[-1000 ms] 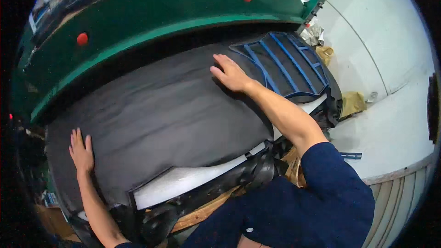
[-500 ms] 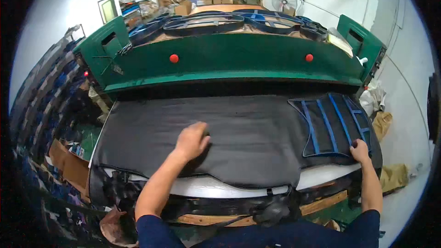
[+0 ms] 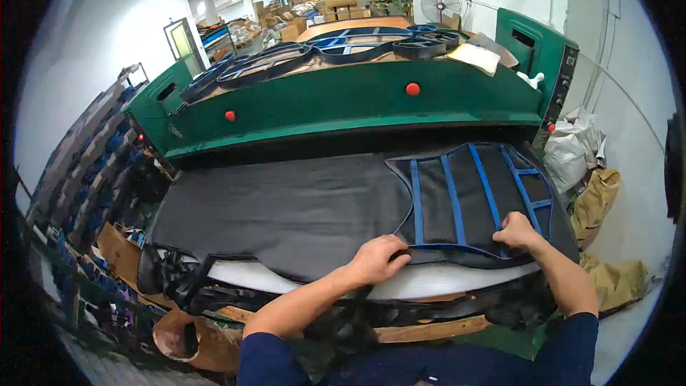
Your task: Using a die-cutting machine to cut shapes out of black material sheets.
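Observation:
A large cutting die (image 3: 454,200) with a thin dark rim and blue crossbars lies flat on a black leather-like sheet (image 3: 286,207). My left hand (image 3: 375,259) is at the die's near left corner, its fingers curled over the rim. My right hand (image 3: 520,232) grips the near edge where a blue crossbar meets the rim. The sheet spreads over a white board (image 3: 421,284), whose near edge shows below it.
Behind the sheet stands a green press beam (image 3: 321,100) with two red buttons. More dies (image 3: 350,44) rest on top of it. Sacks (image 3: 594,196) are on the right, stacked dark pieces (image 3: 86,164) on the left, and a paper bag (image 3: 204,343) is near my left elbow.
My left hand has moved right, from above the bare sheet to the die's near left corner. My right hand remains on the die's near edge. The view has turned right.

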A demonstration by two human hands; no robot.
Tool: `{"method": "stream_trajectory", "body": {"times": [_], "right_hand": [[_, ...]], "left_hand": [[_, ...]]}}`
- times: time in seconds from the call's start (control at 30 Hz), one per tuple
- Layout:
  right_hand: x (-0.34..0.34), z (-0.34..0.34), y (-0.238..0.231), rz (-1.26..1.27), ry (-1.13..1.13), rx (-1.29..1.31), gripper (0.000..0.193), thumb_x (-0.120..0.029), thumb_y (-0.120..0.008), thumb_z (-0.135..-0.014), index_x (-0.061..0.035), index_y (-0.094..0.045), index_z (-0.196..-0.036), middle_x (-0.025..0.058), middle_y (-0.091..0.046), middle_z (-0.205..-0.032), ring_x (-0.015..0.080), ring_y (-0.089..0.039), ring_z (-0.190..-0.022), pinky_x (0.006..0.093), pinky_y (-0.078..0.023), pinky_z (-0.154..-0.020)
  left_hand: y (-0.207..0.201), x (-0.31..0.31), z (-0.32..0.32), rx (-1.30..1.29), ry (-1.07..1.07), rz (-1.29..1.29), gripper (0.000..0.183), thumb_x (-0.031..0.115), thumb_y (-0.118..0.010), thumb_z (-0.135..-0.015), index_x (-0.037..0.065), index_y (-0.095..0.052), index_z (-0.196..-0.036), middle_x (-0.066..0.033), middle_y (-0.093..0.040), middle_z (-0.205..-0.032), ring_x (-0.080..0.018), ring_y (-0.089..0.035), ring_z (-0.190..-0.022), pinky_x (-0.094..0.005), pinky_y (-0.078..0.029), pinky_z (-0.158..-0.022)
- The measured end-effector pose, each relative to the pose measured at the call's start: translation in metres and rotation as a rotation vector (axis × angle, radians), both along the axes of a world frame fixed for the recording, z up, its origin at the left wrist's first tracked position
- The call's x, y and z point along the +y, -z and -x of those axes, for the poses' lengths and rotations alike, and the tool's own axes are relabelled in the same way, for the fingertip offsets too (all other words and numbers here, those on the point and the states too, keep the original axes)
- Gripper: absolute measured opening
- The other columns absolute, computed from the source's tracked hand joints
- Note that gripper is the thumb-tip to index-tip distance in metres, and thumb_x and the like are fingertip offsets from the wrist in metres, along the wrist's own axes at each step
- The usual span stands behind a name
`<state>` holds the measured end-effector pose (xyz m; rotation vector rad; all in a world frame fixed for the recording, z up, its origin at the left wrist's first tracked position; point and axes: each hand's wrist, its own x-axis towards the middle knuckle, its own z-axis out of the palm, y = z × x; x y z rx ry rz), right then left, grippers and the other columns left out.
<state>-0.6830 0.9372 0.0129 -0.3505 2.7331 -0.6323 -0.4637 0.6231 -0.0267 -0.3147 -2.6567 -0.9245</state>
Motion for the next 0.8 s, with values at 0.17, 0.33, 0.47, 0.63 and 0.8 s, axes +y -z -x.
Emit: {"method": "stream_trajectory", "body": {"times": [0.17,0.33,0.47,0.63,0.8], "right_hand": [[0.003,0.012,0.005,0.035,-0.082,0.046,0.036,-0.029,-0.080,-0.060,0.0037,-0.065,-0.065,0.0193,-0.067,-0.069,0.0272,-0.068,-0.065,0.0388,-0.053,-0.065],[0.007,0.024,0.005,0.259,-0.078,-0.232,0.028,-0.020,-0.076,-0.068,0.0029,-0.062,-0.067,0.0104,-0.060,-0.060,0.0198,-0.059,-0.048,0.0357,-0.047,-0.043],[0.007,0.026,-0.037,0.304,-0.104,-0.331,0.027,-0.020,-0.075,-0.072,0.0005,-0.059,-0.064,0.0097,-0.058,-0.060,0.0176,-0.055,-0.044,0.0335,-0.043,-0.038],[0.009,0.040,-0.051,0.376,-0.107,-0.454,0.026,-0.016,-0.074,-0.070,0.0013,-0.057,-0.062,0.0109,-0.055,-0.055,0.0184,-0.053,-0.043,0.0329,-0.044,-0.040],[0.018,0.033,-0.022,0.328,-0.139,-0.420,0.026,-0.017,-0.074,-0.070,0.0059,-0.063,-0.075,0.0148,-0.063,-0.070,0.0217,-0.061,-0.053,0.0317,-0.053,-0.048]], "left_hand": [[-0.003,0.009,0.008,-0.072,-0.076,0.313,0.034,0.013,-0.067,-0.083,0.005,-0.064,-0.115,-0.0164,-0.067,-0.109,-0.0349,-0.063,-0.104,-0.0449,-0.051,-0.089],[-0.025,0.018,0.024,-0.159,-0.198,0.309,0.016,0.016,-0.066,-0.084,0.005,-0.069,-0.095,-0.0148,-0.069,-0.096,-0.0351,-0.065,-0.096,-0.0450,-0.052,-0.084],[-0.061,0.018,0.023,-0.145,-0.271,0.257,0.014,0.018,-0.069,-0.084,0.006,-0.069,-0.089,-0.0140,-0.069,-0.093,-0.0339,-0.065,-0.093,-0.0426,-0.052,-0.081],[-0.092,0.018,0.033,-0.132,-0.298,0.247,0.011,0.014,-0.071,-0.082,0.005,-0.069,-0.089,-0.0146,-0.069,-0.088,-0.0339,-0.066,-0.087,-0.0422,-0.052,-0.077],[-0.063,0.024,0.033,-0.136,-0.219,0.316,0.008,0.013,-0.070,-0.081,0.006,-0.067,-0.084,-0.0117,-0.069,-0.084,-0.0325,-0.065,-0.085,-0.0436,-0.049,-0.077]]}}
